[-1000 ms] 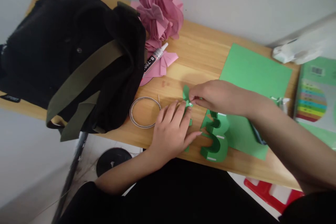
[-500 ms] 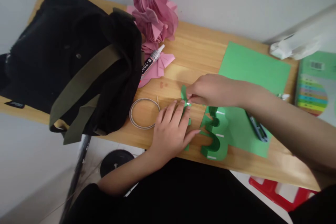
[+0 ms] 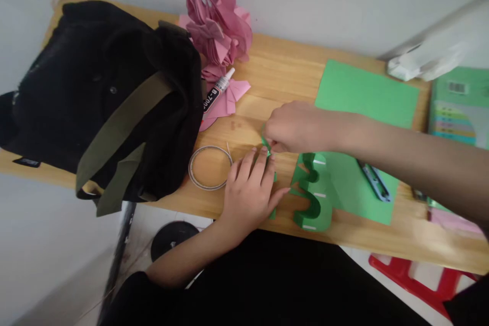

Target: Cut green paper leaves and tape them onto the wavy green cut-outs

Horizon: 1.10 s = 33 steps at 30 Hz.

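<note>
My left hand [image 3: 250, 191] lies flat on the wooden table [image 3: 284, 74], fingers stretched over a small green paper piece [image 3: 272, 179] that mostly hides beneath it. My right hand [image 3: 294, 127] reaches in from the right and pinches the upper end of a green paper strip [image 3: 266, 143] just above my left fingertips. A green standing paper figure 3 [image 3: 311, 191] is right beside my left hand, at the edge of a green sheet [image 3: 364, 94].
A black bag with an olive strap [image 3: 110, 97] fills the table's left half. Pink folded paper [image 3: 216, 15], a glue tube [image 3: 216, 90], a tape ring [image 3: 209, 167], a blue cutter [image 3: 374, 181] and a coloured paper pack [image 3: 460, 109] lie around. A red stool [image 3: 416, 285] is below.
My right hand has slid a little left and up with the green strip pinched. The left hand stays pressed flat. The view has shifted slightly.
</note>
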{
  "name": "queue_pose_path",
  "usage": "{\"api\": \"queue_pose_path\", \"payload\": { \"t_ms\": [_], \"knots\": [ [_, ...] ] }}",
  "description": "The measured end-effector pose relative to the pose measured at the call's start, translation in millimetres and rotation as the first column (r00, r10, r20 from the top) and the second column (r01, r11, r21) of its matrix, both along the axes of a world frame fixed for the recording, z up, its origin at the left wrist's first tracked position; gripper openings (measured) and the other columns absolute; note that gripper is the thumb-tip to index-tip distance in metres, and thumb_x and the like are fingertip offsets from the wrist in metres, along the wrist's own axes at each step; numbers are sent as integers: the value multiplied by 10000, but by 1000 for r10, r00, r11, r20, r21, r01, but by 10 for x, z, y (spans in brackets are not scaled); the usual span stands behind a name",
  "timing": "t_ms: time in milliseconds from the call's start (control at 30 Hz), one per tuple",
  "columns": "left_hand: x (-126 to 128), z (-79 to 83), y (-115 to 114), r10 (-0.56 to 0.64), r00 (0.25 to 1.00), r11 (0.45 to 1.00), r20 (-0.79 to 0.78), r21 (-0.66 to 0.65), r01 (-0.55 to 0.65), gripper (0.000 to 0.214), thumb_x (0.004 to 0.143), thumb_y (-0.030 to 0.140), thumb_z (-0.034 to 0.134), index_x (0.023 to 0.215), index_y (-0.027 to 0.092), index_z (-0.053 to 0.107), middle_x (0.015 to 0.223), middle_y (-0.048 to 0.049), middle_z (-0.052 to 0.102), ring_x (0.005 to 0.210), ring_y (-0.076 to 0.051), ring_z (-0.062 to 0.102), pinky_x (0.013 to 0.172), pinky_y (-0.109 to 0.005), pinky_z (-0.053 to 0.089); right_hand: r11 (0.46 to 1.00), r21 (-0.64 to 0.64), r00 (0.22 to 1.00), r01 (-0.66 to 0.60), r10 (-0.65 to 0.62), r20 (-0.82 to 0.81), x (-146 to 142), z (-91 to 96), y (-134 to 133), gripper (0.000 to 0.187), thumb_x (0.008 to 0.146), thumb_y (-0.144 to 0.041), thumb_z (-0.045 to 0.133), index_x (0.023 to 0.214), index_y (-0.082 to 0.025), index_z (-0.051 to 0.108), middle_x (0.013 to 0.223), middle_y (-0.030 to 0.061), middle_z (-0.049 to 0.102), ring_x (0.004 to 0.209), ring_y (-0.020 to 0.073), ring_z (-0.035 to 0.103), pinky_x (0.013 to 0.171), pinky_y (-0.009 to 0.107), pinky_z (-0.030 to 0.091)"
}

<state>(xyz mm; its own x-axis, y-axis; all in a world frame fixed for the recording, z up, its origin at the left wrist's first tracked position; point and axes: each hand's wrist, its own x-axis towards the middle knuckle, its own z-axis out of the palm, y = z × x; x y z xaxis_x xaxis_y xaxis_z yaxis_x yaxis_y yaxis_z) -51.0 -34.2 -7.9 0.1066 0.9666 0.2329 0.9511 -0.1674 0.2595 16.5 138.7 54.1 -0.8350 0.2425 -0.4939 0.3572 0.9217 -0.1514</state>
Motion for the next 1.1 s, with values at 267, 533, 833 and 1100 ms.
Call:
{"api": "queue_pose_path", "payload": {
  "t_ms": [267, 533, 833, 1100],
  "knots": [
    [-4, 5, -3, -1, 1000, 1000, -10, 13, 1, 496, 914, 473, 460, 1186, 85, 609, 1290, -155, 605, 1159, -325, 545, 887, -435, 428, 991, -105, 995, 81, -87, -56, -80, -55, 58, 148, 620, -208, 792, 531, -215, 674, 470, 24, 588, 588, 191, 592, 520, 297, 302],
    [-3, -19, -8, 6, 1000, 1000, 23, 29, -6, 441, 905, 418, 491, 1173, 88, 613, 1289, -163, 602, 1138, -331, 554, 881, -451, 446, 999, 16, 999, 33, -33, 17, -106, -122, 256, 234, 691, -344, 768, 554, -184, 666, 529, 20, 612, 540, 129, 527, 495, 265, 262],
    [-1, 43, 14, -39, 999, 999, -33, 13, 39, 409, 916, 401, 477, 1138, 94, 632, 1355, -141, 555, 1204, -325, 515, 918, -452, 428, 956, -115, 928, 268, -289, -236, 378, -32, 353, 119, 813, -238, 645, 748, -150, 692, 672, 27, 680, 587, 115, 552, 581, 258, 326],
    [-43, 119, 93, -190, 963, 982, -191, -59, 181, 447, 905, 432, 499, 1097, 51, 635, 1337, -169, 564, 1184, -295, 533, 938, -417, 429, 934, -144, 873, 328, -358, -333, 677, -14, -20, 210, 859, -288, 552, 718, -172, 658, 571, 4, 616, 497, 110, 490, 535, 253, 309]
  ]
}}
